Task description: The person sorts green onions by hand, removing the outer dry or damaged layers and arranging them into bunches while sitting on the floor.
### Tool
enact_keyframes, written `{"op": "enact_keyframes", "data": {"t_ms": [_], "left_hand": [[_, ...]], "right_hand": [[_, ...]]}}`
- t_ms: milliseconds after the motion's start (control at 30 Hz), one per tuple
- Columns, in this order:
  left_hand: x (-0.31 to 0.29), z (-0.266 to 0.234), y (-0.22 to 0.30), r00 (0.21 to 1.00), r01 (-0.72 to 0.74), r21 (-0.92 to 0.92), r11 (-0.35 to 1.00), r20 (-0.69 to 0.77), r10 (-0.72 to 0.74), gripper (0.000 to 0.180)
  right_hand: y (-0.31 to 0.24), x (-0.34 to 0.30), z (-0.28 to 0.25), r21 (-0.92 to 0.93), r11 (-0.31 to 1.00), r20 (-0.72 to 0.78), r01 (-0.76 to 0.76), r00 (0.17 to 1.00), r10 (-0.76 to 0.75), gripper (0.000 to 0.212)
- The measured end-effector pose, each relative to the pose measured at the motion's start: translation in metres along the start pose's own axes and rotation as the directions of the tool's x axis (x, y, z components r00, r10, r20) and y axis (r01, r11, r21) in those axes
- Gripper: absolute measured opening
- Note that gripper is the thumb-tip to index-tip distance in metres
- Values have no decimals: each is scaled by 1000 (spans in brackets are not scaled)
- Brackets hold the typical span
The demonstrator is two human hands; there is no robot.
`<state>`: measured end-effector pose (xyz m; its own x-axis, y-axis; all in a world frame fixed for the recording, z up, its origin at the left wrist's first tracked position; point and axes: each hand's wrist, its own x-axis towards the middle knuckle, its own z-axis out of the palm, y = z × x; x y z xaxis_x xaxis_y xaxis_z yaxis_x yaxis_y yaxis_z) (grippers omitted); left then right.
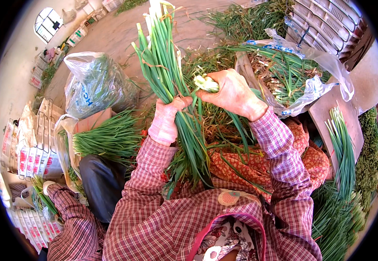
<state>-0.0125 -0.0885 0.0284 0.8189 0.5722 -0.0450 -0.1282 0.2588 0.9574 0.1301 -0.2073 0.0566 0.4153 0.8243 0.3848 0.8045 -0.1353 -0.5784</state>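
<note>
My left hand (170,116) is closed around a thick bunch of garlic chives (158,65). Their white root ends point up and away, while the green leaves hang down toward my lap. Just to the right, my right hand (234,93) grips a smaller bundle of chives (207,83), pale cut ends showing past the thumb. Green leaves from this bundle trail below the hand. The two hands are close together but apart. Loose leaves and dry brown trimmings (213,115) lie beneath them, and some leaves rest on my patterned orange-red clothing (236,167).
At left stand a filled clear plastic bag (97,87), a pile of chives (108,135) and white crates (41,158). Another person's plaid sleeve (73,217) reaches in lower left. On the right are an open bag of chives (284,74), stacked crates (323,26) and chives on a board (341,148).
</note>
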Motion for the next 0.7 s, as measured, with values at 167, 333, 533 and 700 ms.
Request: {"op": "enact_keyframes", "data": {"t_ms": [167,333,533,700], "left_hand": [[-1,0,-4,998,-68,-15,998,18,68,19],[0,-9,-6,999,-32,0,999,30,32,21],[-5,-6,0,999,31,-8,999,-23,-31,18],[3,0,-9,999,-6,-14,1000,-36,5,20]], "right_hand": [[6,2,-11,29,996,112,79,990,-82,27],[8,-3,-17,79,987,23,137,990,-140,22],[13,-13,-15,335,941,26,-48,999,42,21],[1,-13,7,184,982,-23,-51,998,57,26]]}}
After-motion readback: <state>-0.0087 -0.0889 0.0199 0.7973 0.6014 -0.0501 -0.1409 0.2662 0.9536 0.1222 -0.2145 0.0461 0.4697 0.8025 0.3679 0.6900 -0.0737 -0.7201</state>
